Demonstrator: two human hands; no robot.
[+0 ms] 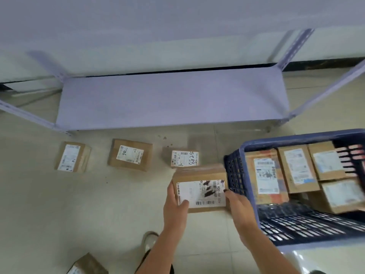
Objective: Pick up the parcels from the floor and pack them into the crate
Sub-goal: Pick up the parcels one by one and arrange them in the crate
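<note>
- Both hands hold one cardboard parcel (199, 188) above the floor (59, 204), label up: the left hand (175, 204) grips its left edge with the thumb on the label, and the right hand (237, 206) clasps its right edge.
- The held parcel sits just beside the left wall of the blue crate (235, 175), still outside it.
- Inside the crate, four parcels (266, 175) lie at its far side.
- Three parcels rest on the floor along the front edge of a low grey shelf (169, 99): left (72, 157), middle (130, 155), right (183, 159).
- Another box (87, 264) shows at the bottom edge beside a shoe (150, 240).
</note>
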